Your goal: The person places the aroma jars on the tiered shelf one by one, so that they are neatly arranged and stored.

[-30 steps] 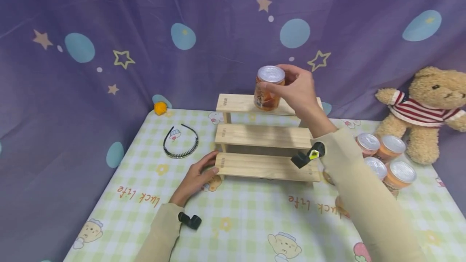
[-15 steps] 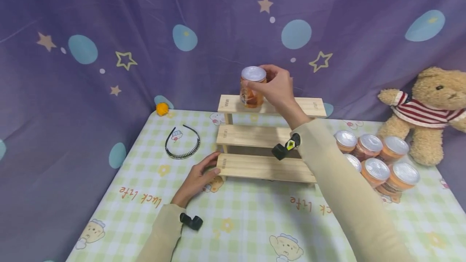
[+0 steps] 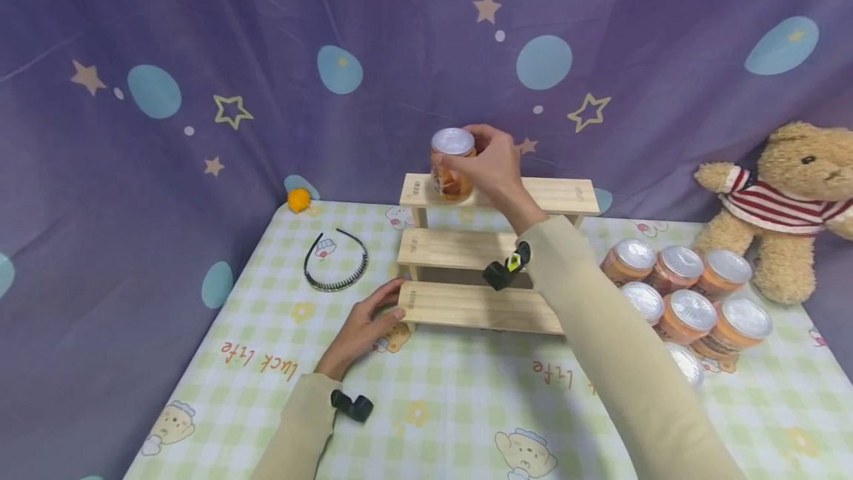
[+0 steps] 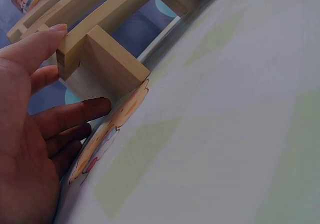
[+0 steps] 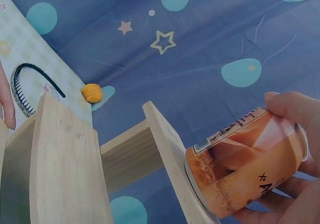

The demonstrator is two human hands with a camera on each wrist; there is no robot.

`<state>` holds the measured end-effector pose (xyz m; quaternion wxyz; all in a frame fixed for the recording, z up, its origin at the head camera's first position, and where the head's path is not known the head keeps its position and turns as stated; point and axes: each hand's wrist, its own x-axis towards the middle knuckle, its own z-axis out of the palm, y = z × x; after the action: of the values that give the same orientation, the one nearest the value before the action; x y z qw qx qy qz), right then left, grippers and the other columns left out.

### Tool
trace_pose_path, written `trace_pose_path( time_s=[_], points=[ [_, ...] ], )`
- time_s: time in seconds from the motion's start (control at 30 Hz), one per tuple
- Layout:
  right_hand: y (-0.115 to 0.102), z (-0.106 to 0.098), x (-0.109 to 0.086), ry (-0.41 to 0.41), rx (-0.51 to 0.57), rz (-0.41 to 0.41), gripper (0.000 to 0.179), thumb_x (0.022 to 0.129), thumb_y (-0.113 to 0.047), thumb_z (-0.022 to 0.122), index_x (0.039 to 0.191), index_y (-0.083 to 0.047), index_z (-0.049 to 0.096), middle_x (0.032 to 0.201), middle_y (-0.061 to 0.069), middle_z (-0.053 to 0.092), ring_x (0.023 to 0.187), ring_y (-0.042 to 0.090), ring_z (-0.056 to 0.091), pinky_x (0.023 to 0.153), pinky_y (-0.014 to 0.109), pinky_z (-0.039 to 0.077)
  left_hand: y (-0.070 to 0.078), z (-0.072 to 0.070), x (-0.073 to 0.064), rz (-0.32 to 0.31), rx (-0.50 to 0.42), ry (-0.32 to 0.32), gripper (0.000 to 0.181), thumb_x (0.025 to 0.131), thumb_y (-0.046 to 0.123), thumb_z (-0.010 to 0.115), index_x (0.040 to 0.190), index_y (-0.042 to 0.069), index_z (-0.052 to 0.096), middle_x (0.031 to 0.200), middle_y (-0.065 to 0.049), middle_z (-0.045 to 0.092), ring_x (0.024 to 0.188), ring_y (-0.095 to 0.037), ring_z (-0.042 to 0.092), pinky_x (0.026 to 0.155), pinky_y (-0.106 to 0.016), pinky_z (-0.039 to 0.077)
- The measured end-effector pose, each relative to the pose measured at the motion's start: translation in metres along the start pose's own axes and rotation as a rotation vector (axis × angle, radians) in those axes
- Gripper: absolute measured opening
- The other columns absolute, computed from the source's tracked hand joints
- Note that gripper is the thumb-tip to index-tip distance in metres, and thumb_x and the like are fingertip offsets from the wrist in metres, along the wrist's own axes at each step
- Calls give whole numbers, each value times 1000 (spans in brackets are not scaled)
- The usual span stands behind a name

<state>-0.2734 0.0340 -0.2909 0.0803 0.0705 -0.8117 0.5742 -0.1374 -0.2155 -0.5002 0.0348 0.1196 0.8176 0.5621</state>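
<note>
My right hand (image 3: 492, 165) grips an orange can (image 3: 453, 178) with a silver lid, thumb on the near side and fingers behind. The can is upright at the left part of the top tier of a three-tier wooden display shelf (image 3: 480, 249). In the right wrist view, the printed can (image 5: 245, 164) has its base at the top board (image 5: 167, 149); whether it bears its full weight there I cannot tell. My left hand (image 3: 363, 323) holds the left end of the lowest board, thumb at its front corner and index finger at its back; the other fingers extend loosely below.
Several similar orange cans (image 3: 686, 313) stand grouped right of the shelf, partly behind the right sleeve. A teddy bear (image 3: 786, 206) sits behind them. Left of the shelf lie a black headband (image 3: 336, 286) and a yellow pompom (image 3: 298, 200). A purple curtain (image 3: 413, 13) hangs behind.
My right hand has carried the can leftward along the top tier, then slightly down onto its left part. The left hand keeps its place on the lowest board.
</note>
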Motion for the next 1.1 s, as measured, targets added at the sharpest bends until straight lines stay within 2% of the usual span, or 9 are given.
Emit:
trace_pose_path(
  time_s=[0.2, 0.4, 0.53, 0.6, 0.67, 0.73, 0.83, 0.9, 1.1],
  points=[
    [1, 2, 0, -32, -33, -13, 62, 74, -33, 89, 126, -10, 65, 116, 10, 72, 101, 18, 65, 90, 32, 52, -2, 0, 1, 5, 10, 1, 57, 98, 21, 65, 151, 17, 45, 133, -15, 66, 126, -28, 62, 112, -34, 41],
    [0, -3, -1, -113, -40, -27, 71, 78, -35, 85, 137, -10, 55, 127, 10, 66, 112, 21, 63, 100, 37, 50, -1, -1, 1, -2, 13, -1, 57, 98, 23, 65, 151, 18, 45, 133, -13, 67, 126, -28, 61, 108, -26, 42],
    [-1, -9, -3, -140, -54, -27, 80, 78, -39, 85, 144, -11, 47, 137, 10, 61, 124, 23, 58, 108, 41, 44, -1, -1, 0, -2, 15, -8, 57, 98, 24, 65, 152, 19, 45, 133, -13, 67, 126, -29, 61, 108, -25, 42],
    [-2, -13, -5, -133, -65, -33, 81, 79, -39, 84, 144, -11, 47, 141, 11, 59, 130, 26, 55, 112, 43, 40, -1, 0, 0, -3, 16, -11, 57, 98, 24, 65, 152, 20, 45, 134, -13, 66, 126, -30, 61, 109, -28, 42],
    [-3, -19, -6, -113, -75, -47, 79, 80, -38, 84, 144, -11, 47, 144, 12, 57, 135, 27, 51, 119, 47, 30, -1, 0, 0, -5, 16, -12, 57, 98, 24, 64, 152, 21, 45, 134, -13, 66, 126, -29, 61, 110, -31, 42],
    [-5, -26, -8, -96, -76, -56, 76, 81, -36, 83, 144, -12, 48, 146, 12, 56, 138, 28, 49, 121, 47, 29, -1, 0, 0, -3, 16, -11, 57, 98, 24, 64, 151, 20, 45, 134, -13, 66, 126, -29, 61, 111, -33, 41],
    [-8, -37, -13, -73, -52, -73, 73, 82, -34, 83, 143, -14, 48, 147, 12, 55, 140, 28, 49, 120, 46, 31, 0, -1, 0, 3, 10, -10, 56, 99, 24, 64, 151, 17, 45, 133, -12, 67, 126, -27, 62, 112, -32, 40],
    [-11, -46, -18, -68, -20, -77, 72, 82, -33, 82, 143, -15, 48, 147, 11, 55, 138, 27, 50, 114, 43, 40, 1, -1, 0, 8, 11, -13, 56, 99, 24, 63, 152, 15, 45, 132, -11, 68, 126, -26, 62, 113, -31, 39],
    [-15, -72, -44, -25, 69, -133, 67, 83, -27, 81, 142, -16, 50, 142, 8, 58, 135, 22, 54, 113, 42, 43, 1, -1, 0, 11, 7, -15, 56, 99, 23, 63, 152, 16, 45, 132, -10, 68, 126, -26, 61, 113, -29, 38]
  ],
)
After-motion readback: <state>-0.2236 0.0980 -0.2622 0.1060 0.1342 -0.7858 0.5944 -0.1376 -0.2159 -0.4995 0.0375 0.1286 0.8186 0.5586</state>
